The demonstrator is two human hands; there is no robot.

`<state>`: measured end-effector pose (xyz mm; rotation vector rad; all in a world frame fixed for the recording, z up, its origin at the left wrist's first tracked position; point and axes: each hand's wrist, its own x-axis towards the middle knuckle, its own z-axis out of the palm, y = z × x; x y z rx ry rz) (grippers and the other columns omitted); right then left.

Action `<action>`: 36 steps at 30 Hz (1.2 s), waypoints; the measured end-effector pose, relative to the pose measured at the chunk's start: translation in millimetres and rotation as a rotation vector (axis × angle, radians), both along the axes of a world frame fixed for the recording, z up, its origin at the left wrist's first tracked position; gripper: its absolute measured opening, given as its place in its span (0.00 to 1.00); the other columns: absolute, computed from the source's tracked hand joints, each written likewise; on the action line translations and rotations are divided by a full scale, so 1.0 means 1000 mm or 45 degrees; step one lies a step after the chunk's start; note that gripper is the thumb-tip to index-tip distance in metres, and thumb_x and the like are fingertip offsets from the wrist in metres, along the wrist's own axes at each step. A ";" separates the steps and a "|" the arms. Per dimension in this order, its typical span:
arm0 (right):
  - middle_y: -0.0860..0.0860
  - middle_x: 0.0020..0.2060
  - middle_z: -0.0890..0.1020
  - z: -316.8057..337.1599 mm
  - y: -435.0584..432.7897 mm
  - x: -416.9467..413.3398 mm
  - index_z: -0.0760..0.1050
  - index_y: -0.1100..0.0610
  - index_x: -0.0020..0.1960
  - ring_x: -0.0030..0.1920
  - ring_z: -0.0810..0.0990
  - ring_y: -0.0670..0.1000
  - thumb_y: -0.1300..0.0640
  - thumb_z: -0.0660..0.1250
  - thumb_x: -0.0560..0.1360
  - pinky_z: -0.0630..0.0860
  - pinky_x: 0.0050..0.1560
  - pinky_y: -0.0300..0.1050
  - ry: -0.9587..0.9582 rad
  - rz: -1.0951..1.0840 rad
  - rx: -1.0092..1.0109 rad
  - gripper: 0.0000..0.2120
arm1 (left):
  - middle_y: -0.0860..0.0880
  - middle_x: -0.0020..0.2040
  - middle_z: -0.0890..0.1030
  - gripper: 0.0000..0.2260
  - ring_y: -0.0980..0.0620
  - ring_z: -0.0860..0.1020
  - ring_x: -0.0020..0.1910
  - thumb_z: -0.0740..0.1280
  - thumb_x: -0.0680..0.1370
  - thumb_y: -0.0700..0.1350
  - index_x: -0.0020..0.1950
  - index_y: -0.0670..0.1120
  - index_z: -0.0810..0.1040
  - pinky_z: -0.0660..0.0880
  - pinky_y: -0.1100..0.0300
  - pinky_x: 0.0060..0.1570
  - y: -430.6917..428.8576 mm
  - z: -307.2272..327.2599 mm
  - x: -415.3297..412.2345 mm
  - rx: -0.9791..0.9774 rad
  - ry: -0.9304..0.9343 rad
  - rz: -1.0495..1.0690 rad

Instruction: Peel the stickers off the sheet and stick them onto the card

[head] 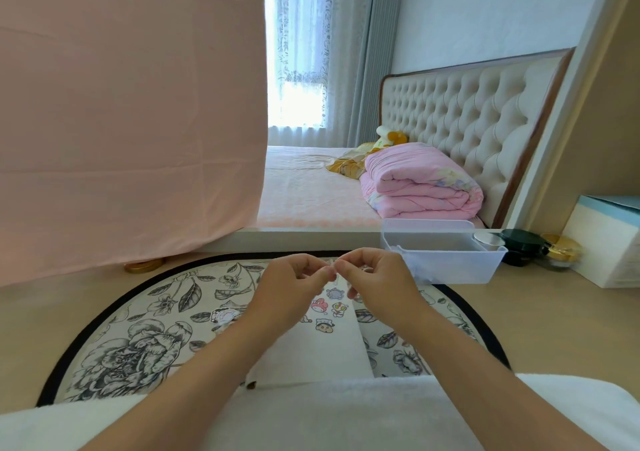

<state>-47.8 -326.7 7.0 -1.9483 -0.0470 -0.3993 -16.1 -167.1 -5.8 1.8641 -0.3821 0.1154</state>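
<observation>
A white card (311,353) lies on a round floral mat (138,343) in front of me. Several cartoon stickers (327,306) are stuck near its far end. Another sticker piece (225,314) lies on the mat left of the card. My left hand (294,279) and my right hand (377,274) are raised above the card's far end, fingers curled. Their fingertips meet and pinch something very small between them at about the middle. It is too small to tell whether it is a sticker or a scrap of the sheet.
A clear plastic bin (446,260) stands right behind my right hand. Dark and gold jars (540,248) and a white box (606,239) stand at the right. A pink cloth (121,121) hangs at the left, with a gold lid (143,266) below it. A bed lies beyond the ledge.
</observation>
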 end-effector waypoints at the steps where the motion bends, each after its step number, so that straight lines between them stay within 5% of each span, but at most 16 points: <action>1: 0.46 0.33 0.83 0.000 -0.006 0.000 0.83 0.56 0.45 0.27 0.79 0.43 0.57 0.71 0.78 0.73 0.30 0.33 0.004 -0.021 -0.003 0.05 | 0.48 0.37 0.85 0.05 0.50 0.80 0.34 0.72 0.77 0.49 0.42 0.51 0.85 0.74 0.66 0.30 -0.005 0.001 0.001 0.040 -0.021 -0.003; 3: 0.47 0.33 0.81 0.002 -0.021 0.000 0.82 0.57 0.46 0.25 0.77 0.42 0.56 0.70 0.79 0.70 0.27 0.32 0.023 -0.070 -0.019 0.05 | 0.44 0.37 0.83 0.06 0.53 0.76 0.29 0.71 0.77 0.47 0.41 0.50 0.83 0.73 0.63 0.27 -0.017 0.004 0.004 0.094 -0.049 -0.029; 6: 0.46 0.32 0.79 0.006 -0.046 0.005 0.81 0.56 0.46 0.26 0.78 0.43 0.55 0.68 0.80 0.69 0.26 0.32 0.034 -0.161 -0.100 0.06 | 0.52 0.33 0.80 0.06 0.54 0.75 0.31 0.70 0.77 0.48 0.40 0.51 0.82 0.77 0.54 0.31 -0.036 0.009 0.011 0.144 -0.071 -0.051; 12: 0.49 0.37 0.84 0.016 -0.102 0.027 0.78 0.49 0.40 0.35 0.81 0.51 0.53 0.68 0.79 0.80 0.43 0.51 -0.045 -0.410 -0.216 0.09 | 0.50 0.40 0.83 0.07 0.44 0.81 0.42 0.68 0.77 0.50 0.40 0.52 0.80 0.79 0.49 0.41 -0.060 0.010 0.027 0.198 -0.044 -0.058; 19: 0.46 0.41 0.86 0.024 -0.128 0.049 0.85 0.49 0.46 0.44 0.82 0.50 0.52 0.71 0.76 0.78 0.44 0.44 -0.003 -0.608 -0.676 0.04 | 0.54 0.39 0.84 0.07 0.43 0.81 0.36 0.66 0.79 0.46 0.41 0.51 0.79 0.80 0.46 0.42 -0.057 -0.001 0.033 0.261 -0.037 -0.026; 25: 0.43 0.45 0.86 0.031 -0.112 0.047 0.84 0.48 0.49 0.48 0.83 0.49 0.52 0.71 0.75 0.80 0.50 0.46 0.026 -0.528 -0.693 0.04 | 0.53 0.37 0.83 0.07 0.61 0.70 0.24 0.67 0.79 0.47 0.41 0.51 0.81 0.77 0.54 0.29 -0.048 -0.008 0.033 0.271 -0.069 0.014; 29: 0.42 0.37 0.84 0.026 -0.068 0.025 0.84 0.48 0.46 0.39 0.82 0.42 0.52 0.73 0.75 0.81 0.48 0.44 0.026 -0.204 -0.451 0.01 | 0.53 0.37 0.83 0.07 0.60 0.73 0.26 0.68 0.78 0.48 0.41 0.53 0.81 0.79 0.54 0.30 -0.040 -0.005 0.022 0.246 -0.111 0.050; 32: 0.42 0.42 0.83 0.013 -0.042 0.013 0.80 0.45 0.57 0.37 0.78 0.39 0.51 0.72 0.76 0.78 0.44 0.41 0.015 -0.097 -0.505 0.09 | 0.54 0.40 0.85 0.07 0.50 0.80 0.33 0.68 0.79 0.48 0.42 0.53 0.80 0.78 0.55 0.32 -0.026 -0.003 0.012 0.173 -0.057 0.003; 36: 0.42 0.40 0.82 0.002 -0.024 0.009 0.82 0.49 0.54 0.30 0.76 0.36 0.54 0.70 0.78 0.72 0.40 0.35 0.069 0.057 -0.349 0.05 | 0.56 0.40 0.85 0.06 0.57 0.79 0.34 0.68 0.80 0.46 0.43 0.51 0.81 0.76 0.59 0.35 -0.001 -0.004 0.000 0.228 -0.043 -0.072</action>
